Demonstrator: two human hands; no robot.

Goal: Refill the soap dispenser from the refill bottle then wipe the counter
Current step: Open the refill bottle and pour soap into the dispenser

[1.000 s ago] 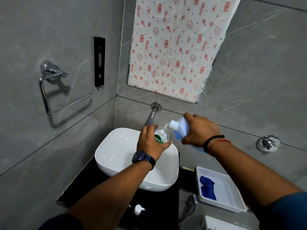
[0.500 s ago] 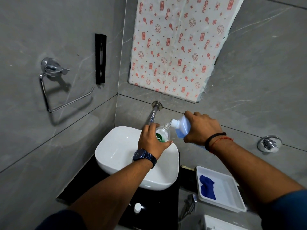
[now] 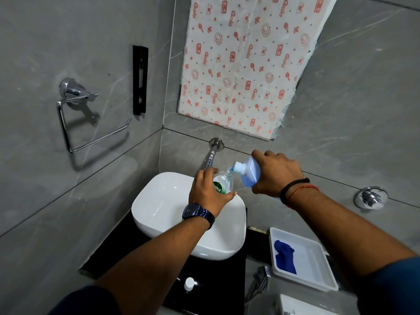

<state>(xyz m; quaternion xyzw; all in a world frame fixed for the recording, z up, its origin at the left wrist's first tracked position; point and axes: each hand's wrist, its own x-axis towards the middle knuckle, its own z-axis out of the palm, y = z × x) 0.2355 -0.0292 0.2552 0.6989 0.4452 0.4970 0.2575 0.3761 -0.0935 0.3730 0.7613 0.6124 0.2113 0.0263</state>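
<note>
My left hand (image 3: pixel 208 194) grips a clear soap dispenser bottle (image 3: pixel 223 183) with a green label, held over the white basin (image 3: pixel 159 205). My right hand (image 3: pixel 276 172) holds the refill bottle (image 3: pixel 250 171) of blue liquid, tipped with its white neck against the dispenser's open mouth; a thin blue stream shows at the neck. The dispenser's white pump cap (image 3: pixel 189 283) lies on the black counter (image 3: pixel 106 253) in front of the basin. A blue cloth (image 3: pixel 284 256) rests in a white tray (image 3: pixel 318 264) at the right.
A chrome spout (image 3: pixel 210 158) juts from the wall just behind the dispenser. A chrome towel ring (image 3: pixel 75 114) and black bracket (image 3: pixel 140 79) hang on the left wall. A patterned sheet (image 3: pixel 245 60) covers the mirror. A valve knob (image 3: pixel 370 197) sits at right, a hand sprayer (image 3: pixel 259 280) below.
The refill bottle has been raised and tipped more steeply, and blue liquid now runs at its neck. Both hands stay over the basin.
</note>
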